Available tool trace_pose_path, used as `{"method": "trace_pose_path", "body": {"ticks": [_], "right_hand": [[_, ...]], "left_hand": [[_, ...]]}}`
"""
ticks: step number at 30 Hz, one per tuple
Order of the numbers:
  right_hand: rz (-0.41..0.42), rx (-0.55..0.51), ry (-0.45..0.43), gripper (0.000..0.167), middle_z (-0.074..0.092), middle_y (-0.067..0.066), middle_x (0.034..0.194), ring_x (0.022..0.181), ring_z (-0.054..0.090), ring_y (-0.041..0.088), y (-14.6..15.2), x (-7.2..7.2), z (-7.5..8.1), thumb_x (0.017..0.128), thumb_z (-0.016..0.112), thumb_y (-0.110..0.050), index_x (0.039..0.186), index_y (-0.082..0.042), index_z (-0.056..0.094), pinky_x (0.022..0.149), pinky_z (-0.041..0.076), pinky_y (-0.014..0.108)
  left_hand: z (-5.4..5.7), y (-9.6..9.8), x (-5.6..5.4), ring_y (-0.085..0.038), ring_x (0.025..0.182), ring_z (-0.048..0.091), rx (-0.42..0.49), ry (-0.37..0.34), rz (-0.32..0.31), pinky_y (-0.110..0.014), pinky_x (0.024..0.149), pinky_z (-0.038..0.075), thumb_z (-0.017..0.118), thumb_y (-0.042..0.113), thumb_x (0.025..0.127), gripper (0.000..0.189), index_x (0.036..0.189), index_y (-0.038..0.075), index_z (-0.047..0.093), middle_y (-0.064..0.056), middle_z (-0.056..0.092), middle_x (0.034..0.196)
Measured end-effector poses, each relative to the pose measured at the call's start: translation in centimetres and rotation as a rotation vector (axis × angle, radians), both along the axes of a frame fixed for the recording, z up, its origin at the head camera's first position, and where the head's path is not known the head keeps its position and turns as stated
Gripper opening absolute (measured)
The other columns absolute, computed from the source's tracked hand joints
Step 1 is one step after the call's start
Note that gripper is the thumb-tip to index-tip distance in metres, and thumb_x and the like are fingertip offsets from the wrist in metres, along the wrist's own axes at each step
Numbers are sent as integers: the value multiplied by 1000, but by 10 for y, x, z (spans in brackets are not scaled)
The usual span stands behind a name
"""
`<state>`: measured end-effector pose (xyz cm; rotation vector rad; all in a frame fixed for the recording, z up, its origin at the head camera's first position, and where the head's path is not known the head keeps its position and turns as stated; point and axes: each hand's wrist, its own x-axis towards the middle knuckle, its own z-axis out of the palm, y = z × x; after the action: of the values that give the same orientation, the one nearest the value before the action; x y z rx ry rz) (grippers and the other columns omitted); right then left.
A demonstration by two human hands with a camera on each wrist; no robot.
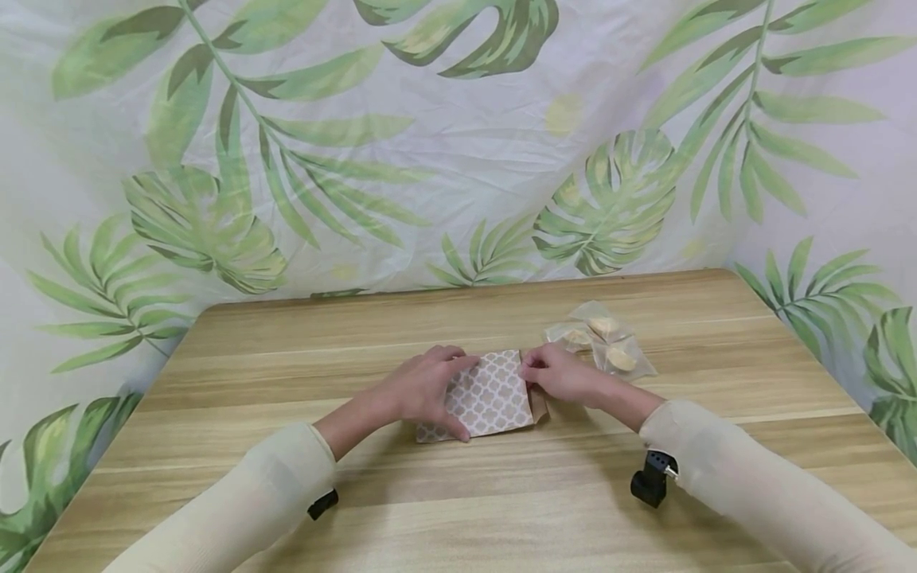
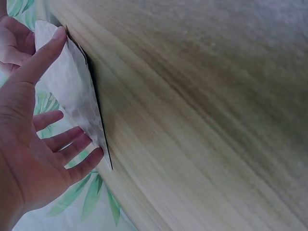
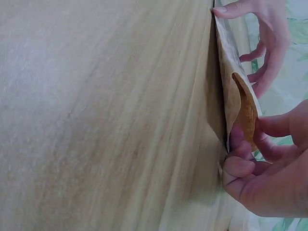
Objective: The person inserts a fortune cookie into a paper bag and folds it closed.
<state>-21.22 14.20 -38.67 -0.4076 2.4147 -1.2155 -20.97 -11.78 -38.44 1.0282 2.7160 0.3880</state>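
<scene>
Cream sleeves (image 1: pixel 774 485) sat nearest. Quatrefoil-print paper bag (image 1: pixel 494 398) lay on counter (image 1: pixel 487 513), long axis 9-to-3 o'clock; left hand (image 1: pixel 426 390), loosely spread, touched it; right hand (image 1: pixel 562 376), nearer its open mouth (image 3: pixel 248 113) at 3 o'clock, pinched it.

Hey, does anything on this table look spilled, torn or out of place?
Nothing stands out. The patterned paper bag gapes at one end, but the right hand is pinching its edge there. The translucent packets lie bunched together; no spill or tear shows.
</scene>
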Motion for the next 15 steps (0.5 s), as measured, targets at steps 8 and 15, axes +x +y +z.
{"method": "trace_pose_path", "body": {"ticks": [8, 15], "right_hand": [[11, -37, -70, 17, 54, 7, 89, 80, 46, 17, 1, 1, 5, 108, 48, -3, 99, 3, 61, 71, 39, 29], [22, -49, -119, 17, 50, 4, 83, 77, 45, 16, 2, 1, 8, 108, 46, -4, 99, 1, 60, 67, 37, 25]], "left_hand": [[-2, -1, -1, -37, 137, 46, -1, 8, -10, -56, 111, 44, 95, 55, 65, 115, 155, 6, 45, -19, 49, 150], [-2, 0, 0, -37, 137, 45, 1, -2, 2, -55, 110, 45, 96, 53, 64, 118, 158, 9, 40, -19, 47, 147]]}}
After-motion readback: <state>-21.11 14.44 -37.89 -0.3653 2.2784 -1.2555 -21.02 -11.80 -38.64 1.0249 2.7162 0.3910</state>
